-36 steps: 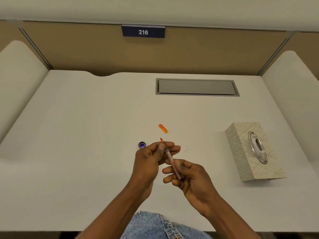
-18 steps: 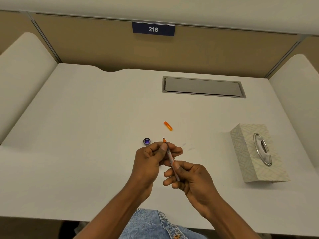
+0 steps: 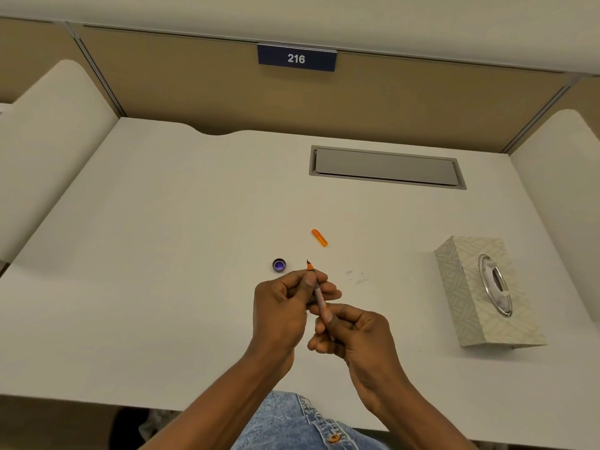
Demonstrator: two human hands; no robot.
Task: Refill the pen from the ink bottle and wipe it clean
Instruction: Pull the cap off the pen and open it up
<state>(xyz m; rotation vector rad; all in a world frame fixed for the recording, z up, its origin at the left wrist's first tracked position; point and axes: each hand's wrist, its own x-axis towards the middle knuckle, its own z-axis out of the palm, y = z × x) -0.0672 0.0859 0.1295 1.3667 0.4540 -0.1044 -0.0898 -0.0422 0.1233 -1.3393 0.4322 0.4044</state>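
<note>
Matt desk (image 3: 162, 254) carrying plastic, card, metal
Orange plastic cap (image 3: 319, 237) is gleaming; the metal ring (image 3: 506, 309) on the card tissue box (image 3: 461, 287) is shining

My white desk (image 3: 162, 254) fills the middle of the frame. A grey cable flap (image 3: 386, 167) sits recessed at upper right, a blue plate (image 3: 296, 58) reading 216 hangs on the tan back panel (image 3: 194, 86) at top centre, and my jeans (image 3: 292, 423) show at the bottom edge.
</note>
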